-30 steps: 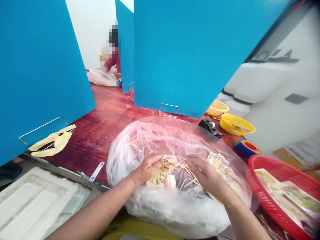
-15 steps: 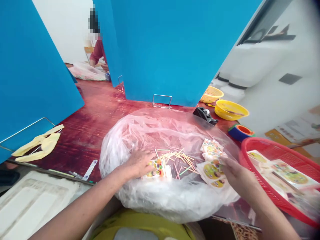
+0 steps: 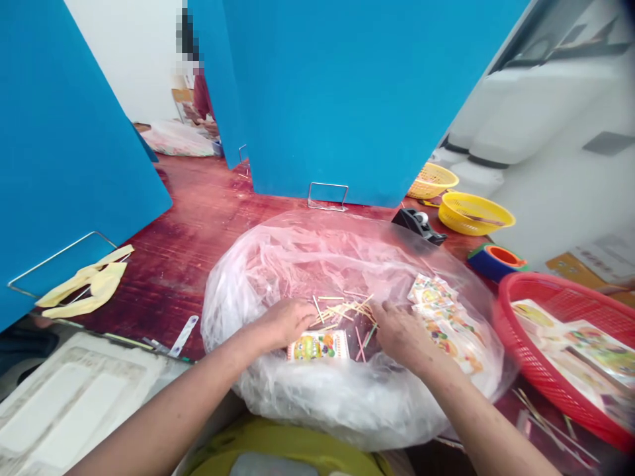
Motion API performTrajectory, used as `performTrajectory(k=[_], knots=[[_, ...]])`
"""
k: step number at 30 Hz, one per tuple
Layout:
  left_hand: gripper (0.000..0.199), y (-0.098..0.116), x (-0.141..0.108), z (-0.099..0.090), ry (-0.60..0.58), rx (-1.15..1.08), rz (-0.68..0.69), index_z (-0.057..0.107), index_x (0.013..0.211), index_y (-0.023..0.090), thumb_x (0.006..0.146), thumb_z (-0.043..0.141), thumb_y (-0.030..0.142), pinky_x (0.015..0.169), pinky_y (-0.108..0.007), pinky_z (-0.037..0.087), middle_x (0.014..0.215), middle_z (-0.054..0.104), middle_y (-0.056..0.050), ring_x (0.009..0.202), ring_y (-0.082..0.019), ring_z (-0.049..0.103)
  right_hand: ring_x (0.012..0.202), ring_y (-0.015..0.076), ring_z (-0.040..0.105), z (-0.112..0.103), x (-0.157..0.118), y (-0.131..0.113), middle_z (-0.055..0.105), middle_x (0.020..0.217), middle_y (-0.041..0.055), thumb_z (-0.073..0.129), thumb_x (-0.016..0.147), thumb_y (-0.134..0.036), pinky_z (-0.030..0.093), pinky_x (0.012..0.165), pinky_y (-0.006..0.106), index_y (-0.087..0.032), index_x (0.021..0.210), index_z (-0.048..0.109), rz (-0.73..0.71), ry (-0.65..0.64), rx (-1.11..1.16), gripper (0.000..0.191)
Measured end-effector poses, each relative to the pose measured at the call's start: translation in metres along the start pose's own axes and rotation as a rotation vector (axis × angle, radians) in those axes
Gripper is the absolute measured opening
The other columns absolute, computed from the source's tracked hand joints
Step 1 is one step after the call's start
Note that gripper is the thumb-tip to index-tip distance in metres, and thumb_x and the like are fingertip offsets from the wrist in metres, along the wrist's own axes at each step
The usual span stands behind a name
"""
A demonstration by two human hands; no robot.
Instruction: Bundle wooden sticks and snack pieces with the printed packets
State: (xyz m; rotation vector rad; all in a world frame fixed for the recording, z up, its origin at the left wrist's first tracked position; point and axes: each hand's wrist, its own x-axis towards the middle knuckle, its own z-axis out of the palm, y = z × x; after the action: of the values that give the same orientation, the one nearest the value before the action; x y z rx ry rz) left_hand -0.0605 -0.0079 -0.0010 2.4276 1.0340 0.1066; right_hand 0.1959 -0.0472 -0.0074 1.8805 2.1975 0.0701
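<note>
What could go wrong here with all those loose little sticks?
The loose sticks sit on a smooth clear plastic bag, right between the left hand and right hand, so one careless brush might scatter them. A few stray sticks already lie beside the red basket and might get lost.

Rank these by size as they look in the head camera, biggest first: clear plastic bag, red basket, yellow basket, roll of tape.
1. Clear plastic bag
2. Red basket, cut off by the frame edge
3. Yellow basket
4. Roll of tape

The bag and red basket sit nearest the camera, so their true sizes are unsure.
</note>
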Motion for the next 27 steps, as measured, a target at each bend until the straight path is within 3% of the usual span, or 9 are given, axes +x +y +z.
performTrajectory(k=[3, 6, 9, 13, 16, 19, 22, 25, 27], knots=[[0.018, 0.000, 0.021, -0.005, -0.133, 0.138, -0.128, 0.065, 0.080, 0.020, 0.079, 0.047, 0.023, 0.063, -0.026, 0.040, 0.077, 0.065, -0.004, 0.072, -0.018, 0.059, 0.090, 0.0312, 0.061, 0.004, -0.001, 0.001, 0.065, 0.095, 0.0163, 0.035, 0.079, -0.006, 0.038, 0.076, 0.042, -0.010, 0.123, 0.047, 0.034, -0.027, -0.011, 0.046], [0.016, 0.010, 0.040, -0.006, -0.233, 0.203, -0.088, 0.066, 0.083, 0.020, 0.074, 0.053, 0.025, 0.058, -0.027, 0.040, 0.077, 0.066, -0.006, 0.068, -0.020, 0.059, 0.086, 0.0289, 0.063, 0.007, 0.002, -0.005, 0.067, 0.093, 0.0149, 0.035, 0.078, -0.004, 0.040, 0.069, 0.037, -0.011, 0.129, 0.042, 0.015, -0.055, 0.070, 0.052], [0.023, 0.021, 0.055, -0.003, -0.222, 0.169, -0.043, 0.065, 0.088, 0.021, 0.077, 0.052, 0.036, 0.061, -0.028, 0.042, 0.082, 0.066, -0.006, 0.071, -0.020, 0.060, 0.082, 0.0251, 0.064, 0.003, 0.012, -0.017, 0.067, 0.096, 0.0148, 0.038, 0.079, -0.008, 0.041, 0.063, 0.031, -0.010, 0.128, 0.042, 0.030, -0.008, 0.275, 0.049], [0.029, 0.019, 0.061, -0.003, -0.080, 0.074, -0.074, 0.061, 0.098, 0.026, 0.081, 0.044, 0.042, 0.065, -0.027, 0.043, 0.089, 0.065, -0.003, 0.078, -0.019, 0.060, 0.072, 0.0163, 0.062, -0.017, 0.024, -0.021, 0.068, 0.088, 0.0075, 0.042, 0.084, -0.020, 0.040, 0.060, 0.024, -0.014, 0.121, 0.047, 0.030, 0.072, 0.527, 0.038], [0.023, 0.005, 0.050, -0.006, -0.056, 0.021, -0.127, 0.060, 0.091, 0.025, 0.078, 0.048, 0.037, 0.061, -0.024, 0.040, 0.085, 0.065, 0.000, 0.075, -0.016, 0.058, 0.070, 0.0156, 0.059, -0.029, 0.013, -0.012, 0.066, 0.080, 0.0057, 0.041, 0.083, -0.019, 0.038, 0.062, 0.025, -0.016, 0.094, 0.058, -0.022, 0.107, 0.450, 0.021], [0.016, -0.002, 0.037, -0.013, -0.184, 0.017, -0.160, 0.062, 0.075, 0.022, 0.068, 0.056, 0.036, 0.052, -0.022, 0.035, 0.069, 0.062, 0.002, 0.060, -0.013, 0.054, 0.071, 0.0169, 0.059, -0.027, -0.008, -0.011, 0.066, 0.080, 0.0063, 0.043, 0.079, -0.015, 0.033, 0.060, 0.026, -0.017, 0.075, 0.060, -0.194, -0.070, 0.299, 0.017], [0.013, 0.009, 0.039, -0.019, -0.289, 0.104, -0.176, 0.062, 0.065, 0.021, 0.064, 0.057, 0.033, 0.049, -0.023, 0.033, 0.060, 0.059, 0.001, 0.053, -0.013, 0.051, 0.068, 0.0172, 0.060, -0.018, -0.020, -0.022, 0.067, 0.076, 0.0049, 0.046, 0.076, -0.015, 0.026, 0.054, 0.027, -0.018, 0.074, 0.061, -0.236, -0.183, 0.258, 0.015], [0.014, 0.023, 0.049, -0.021, -0.335, 0.167, -0.142, 0.064, 0.066, 0.021, 0.062, 0.060, 0.033, 0.052, -0.025, 0.037, 0.062, 0.060, -0.001, 0.057, -0.016, 0.054, 0.068, 0.0172, 0.061, -0.013, -0.017, -0.034, 0.068, 0.075, 0.0034, 0.048, 0.077, -0.020, 0.024, 0.053, 0.027, -0.020, 0.074, 0.060, -0.226, -0.149, 0.271, 0.013], [0.015, 0.026, 0.056, -0.019, -0.300, 0.150, -0.115, 0.065, 0.069, 0.021, 0.063, 0.061, 0.035, 0.056, -0.026, 0.041, 0.065, 0.061, -0.002, 0.061, -0.017, 0.056, 0.068, 0.0175, 0.061, -0.013, -0.010, -0.035, 0.068, 0.074, 0.0039, 0.046, 0.081, -0.024, 0.024, 0.053, 0.027, -0.020, 0.074, 0.061, -0.183, -0.126, 0.247, 0.017]])
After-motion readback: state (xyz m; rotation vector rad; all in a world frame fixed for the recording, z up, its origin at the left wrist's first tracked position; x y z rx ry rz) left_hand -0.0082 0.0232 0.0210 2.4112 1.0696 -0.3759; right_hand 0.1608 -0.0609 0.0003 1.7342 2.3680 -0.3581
